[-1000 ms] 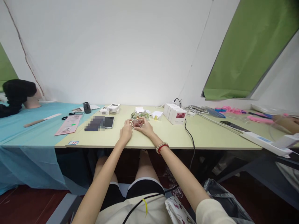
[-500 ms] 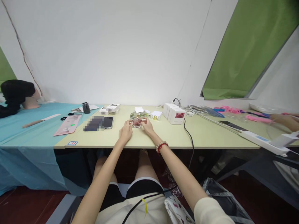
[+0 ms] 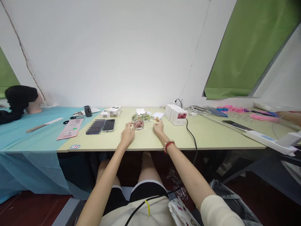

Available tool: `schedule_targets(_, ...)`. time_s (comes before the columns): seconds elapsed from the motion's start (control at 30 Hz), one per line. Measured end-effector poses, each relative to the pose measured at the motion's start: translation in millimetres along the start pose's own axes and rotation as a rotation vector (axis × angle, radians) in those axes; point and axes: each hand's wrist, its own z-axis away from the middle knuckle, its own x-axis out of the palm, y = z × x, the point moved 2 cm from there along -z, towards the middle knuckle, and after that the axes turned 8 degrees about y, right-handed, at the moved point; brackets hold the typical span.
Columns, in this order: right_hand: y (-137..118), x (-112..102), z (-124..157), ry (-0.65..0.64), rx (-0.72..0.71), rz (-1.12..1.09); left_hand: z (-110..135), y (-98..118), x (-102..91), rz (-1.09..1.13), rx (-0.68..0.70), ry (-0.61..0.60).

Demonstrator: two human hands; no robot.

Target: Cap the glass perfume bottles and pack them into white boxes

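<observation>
A round clear glass perfume bottle point(image 3: 138, 125) with red contents stands near the middle of the table. My left hand point(image 3: 127, 133) rests at its left side, fingers curled against the glass. My right hand point(image 3: 158, 126) is apart from the bottle, to its right, with thumb and fingertips closed around a small gold cap point(image 3: 157, 118), partly hidden. Just behind the red bottle are similar bottles with green contents point(image 3: 145, 117). White papers point(image 3: 140, 111) lie behind them.
White boxes point(image 3: 176, 115) stand in a row at the right, a black cable beside them. Left are a phone point(image 3: 109, 125), flat white boxes point(image 3: 114, 110), a pink packet point(image 3: 70, 128), a knife point(image 3: 44, 125) and a mannequin head point(image 3: 34, 105). A power strip point(image 3: 268, 141) lies far right.
My right hand has left the red bottle and moved right to the small gold cap. My left hand stays at the bottle's left side. The view has shifted slightly.
</observation>
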Motion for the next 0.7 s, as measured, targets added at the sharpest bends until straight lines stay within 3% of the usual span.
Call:
schedule_targets(0.23,7.6,-19.0,-11.9,-0.033,-0.032,0.113,-0.1,-2.2,2.0,-0.011,0.006,0.008)
schedule_targets(0.33,1.9,-14.5,-9.8,-0.138,-0.094,0.243,-0.4,-2.1,2.5,-0.013,0.009,0.006)
schedule_targets(0.5,-11.0,-3.0,-3.7,-0.347,-0.203,0.694,-0.6,-1.1,1.5,-0.014,0.001,0.004)
schedule_targets(0.7,-16.6,-2.3,-3.1,-0.418,-0.246,0.769,-1.3,-1.6,2.8,-0.009,0.004,0.017)
